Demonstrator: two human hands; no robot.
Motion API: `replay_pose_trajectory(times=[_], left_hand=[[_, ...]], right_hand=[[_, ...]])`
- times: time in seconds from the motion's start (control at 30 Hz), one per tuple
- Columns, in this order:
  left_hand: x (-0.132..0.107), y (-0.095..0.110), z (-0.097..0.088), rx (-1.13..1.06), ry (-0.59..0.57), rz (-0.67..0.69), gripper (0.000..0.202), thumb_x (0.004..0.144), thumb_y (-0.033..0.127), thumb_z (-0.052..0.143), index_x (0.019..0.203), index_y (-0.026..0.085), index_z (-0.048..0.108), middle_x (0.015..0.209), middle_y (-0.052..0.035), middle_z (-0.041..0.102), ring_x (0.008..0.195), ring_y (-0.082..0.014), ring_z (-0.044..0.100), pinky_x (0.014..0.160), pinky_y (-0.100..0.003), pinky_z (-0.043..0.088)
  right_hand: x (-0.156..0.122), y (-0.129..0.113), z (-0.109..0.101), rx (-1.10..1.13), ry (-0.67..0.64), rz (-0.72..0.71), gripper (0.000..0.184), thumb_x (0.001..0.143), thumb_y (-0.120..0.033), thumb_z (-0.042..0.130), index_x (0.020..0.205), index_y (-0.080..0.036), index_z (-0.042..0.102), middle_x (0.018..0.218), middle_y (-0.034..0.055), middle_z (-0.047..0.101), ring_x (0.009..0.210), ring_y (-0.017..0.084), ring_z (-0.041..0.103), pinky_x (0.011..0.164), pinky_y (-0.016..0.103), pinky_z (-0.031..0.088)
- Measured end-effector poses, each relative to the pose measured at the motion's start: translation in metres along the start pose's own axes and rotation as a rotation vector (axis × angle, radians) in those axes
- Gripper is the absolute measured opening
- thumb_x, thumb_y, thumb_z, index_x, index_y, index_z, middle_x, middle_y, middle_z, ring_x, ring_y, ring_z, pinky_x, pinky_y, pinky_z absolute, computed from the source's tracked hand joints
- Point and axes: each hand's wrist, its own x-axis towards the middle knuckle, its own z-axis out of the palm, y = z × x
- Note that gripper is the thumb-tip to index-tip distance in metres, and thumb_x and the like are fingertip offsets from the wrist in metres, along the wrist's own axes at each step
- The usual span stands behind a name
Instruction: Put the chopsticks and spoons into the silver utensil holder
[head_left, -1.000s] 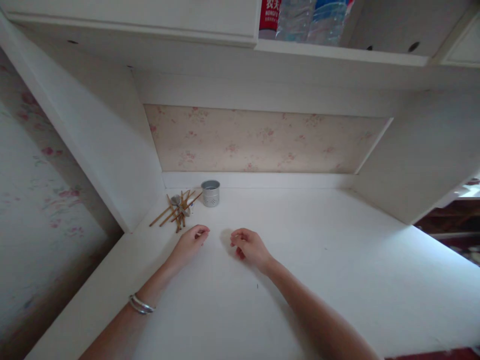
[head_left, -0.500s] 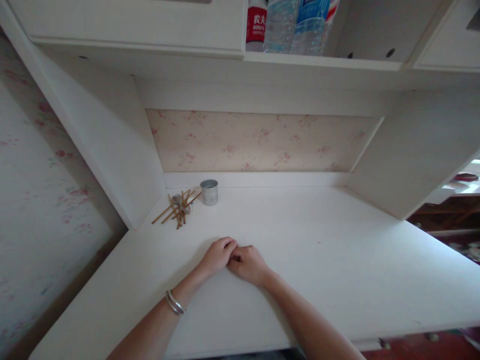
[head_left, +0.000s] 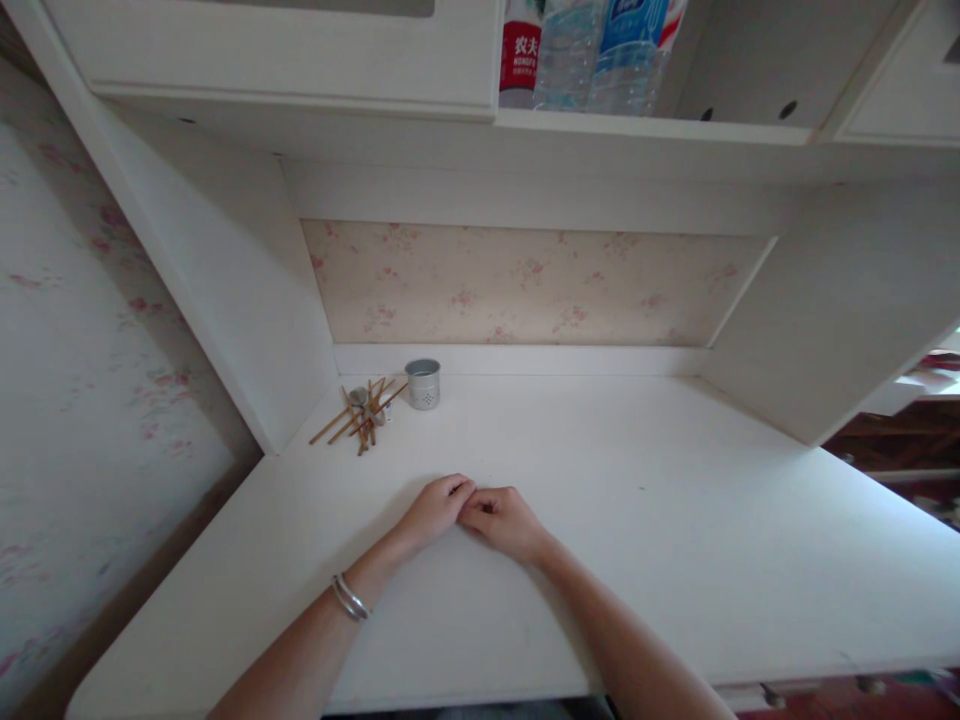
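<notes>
My left hand point(head_left: 439, 507) and my right hand point(head_left: 505, 520) rest on the white desktop point(head_left: 637, 560), their knuckles and fingertips touching at the middle. Both are loosely curled, and nothing shows in either. Two silver bangles point(head_left: 350, 597) circle my left wrist. Beyond my left hand lies a crossed pile of brown chopsticks point(head_left: 332, 428) with a metal spoon point(head_left: 359, 397) among them; the overlapping parts are hard to separate. Just right of the pile a grey metal utensil holder point(head_left: 424, 386) with small holes stands upright. Neither hand touches these.
White side panels point(head_left: 217, 270) enclose the desk at left and right. Overhead, a shelf point(head_left: 645, 125) holds several plastic bottles point(head_left: 570, 60). Floral wallpaper point(head_left: 525, 285) covers the back opening. The desk's front edge point(head_left: 465, 703) runs below my forearms.
The view has shifted slightly, so the surroundings sit a little farther right. My hands stay together on the desk, the right one turned very slightly; the chopsticks and holder have not moved.
</notes>
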Motion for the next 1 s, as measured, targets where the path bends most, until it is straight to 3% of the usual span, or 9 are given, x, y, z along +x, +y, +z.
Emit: replay_pose_trajectory(times=[0.37, 1.0], left_hand=[[0.0000, -0.0034, 0.0000, 0.075, -0.005, 0.038, 0.036, 0.087, 0.040, 0.036, 0.076, 0.016, 0.061, 0.075, -0.0028, 0.063, 0.074, -0.0163, 0.056, 0.069, -0.026, 0.039], [-0.0024, 0.0041, -0.0026, 0.103, -0.008, 0.006, 0.036, 0.087, 0.039, 0.036, 0.073, 0.017, 0.062, 0.073, -0.0023, 0.064, 0.071, -0.0162, 0.055, 0.066, -0.025, 0.038]], right_hand=[[0.0008, 0.0045, 0.0021, -0.056, 0.001, -0.024, 0.025, 0.078, -0.029, 0.047, 0.058, -0.017, 0.056, 0.053, -0.0050, 0.036, 0.051, 0.008, 0.032, 0.048, 0.020, 0.024], [-0.0008, -0.0013, -0.0004, -0.085, 0.003, -0.028, 0.027, 0.079, -0.030, 0.048, 0.060, -0.018, 0.061, 0.053, -0.0046, 0.044, 0.052, 0.009, 0.037, 0.050, 0.020, 0.027]])
